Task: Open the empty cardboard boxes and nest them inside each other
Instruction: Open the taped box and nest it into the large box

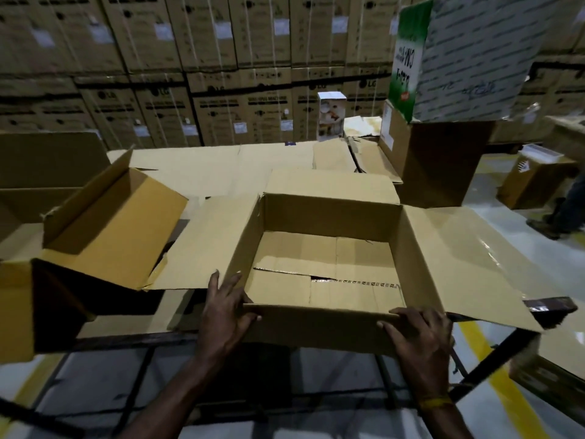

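**Both hands on the near edge of an open box**

The left hand holds the near left corner of the open box: its thumb lies along the top of the near wall and its fingers stretch up over the left flap, fairly straight and slightly spread. The right hand holds the near right corner, its fingers curled over the rim and clamped on the wall, the thumb against the outer face. A yellow band sits on the right wrist.

Between the two sets of fingers runs the box's near wall. Beyond them the box stands upright on the bench, all four flaps folded outward. Its bottom flaps show, with a dark gap where they meet and a strip of printed tape.

To the left of the left fingers, just beside the left flap, lies a second open box, tipped so its mouth faces right. Farther out flat cardboard sheets cover the bench. Beyond the right fingers stands a tall brown box, with a green and white box on top. A small white carton stands behind the sheets. A wall of stacked brown cartons fills the background.
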Tool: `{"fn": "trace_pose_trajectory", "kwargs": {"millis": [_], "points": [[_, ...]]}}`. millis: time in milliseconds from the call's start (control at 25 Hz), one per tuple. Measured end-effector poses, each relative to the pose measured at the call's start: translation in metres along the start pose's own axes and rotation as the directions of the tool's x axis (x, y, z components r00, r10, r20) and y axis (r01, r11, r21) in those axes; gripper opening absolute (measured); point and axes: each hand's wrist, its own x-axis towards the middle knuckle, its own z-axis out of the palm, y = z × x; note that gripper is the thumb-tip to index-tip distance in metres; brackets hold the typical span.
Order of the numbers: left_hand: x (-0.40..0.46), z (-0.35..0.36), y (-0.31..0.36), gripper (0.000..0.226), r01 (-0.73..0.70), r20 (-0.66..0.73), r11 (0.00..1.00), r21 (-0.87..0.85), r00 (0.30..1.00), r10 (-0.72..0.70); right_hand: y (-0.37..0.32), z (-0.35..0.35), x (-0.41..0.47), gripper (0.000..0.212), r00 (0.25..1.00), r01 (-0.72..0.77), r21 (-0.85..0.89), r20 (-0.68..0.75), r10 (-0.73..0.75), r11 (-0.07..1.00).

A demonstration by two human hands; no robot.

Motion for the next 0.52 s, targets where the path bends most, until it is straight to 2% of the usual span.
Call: {"fn": "trace_pose_trajectory", "kwargs": {"millis": [200, 520], "points": [[-0.023, -0.065, 0.003, 0.044, -0.078, -0.105, 0.995, -0.056, 0.992, 0.072, -0.051, -0.028, -0.032, 0.028, 0.997, 0.007, 0.052, -0.078, -0.003, 0.999], [-0.078, -0.22, -0.027, 0.039, -0.15, -0.222, 0.982, -0.118, 0.967, 0.121, -0.191, -0.084, -0.101, 0.035, 0.948, 0.163, -0.005, -0.277, -0.158, 0.987]]}}
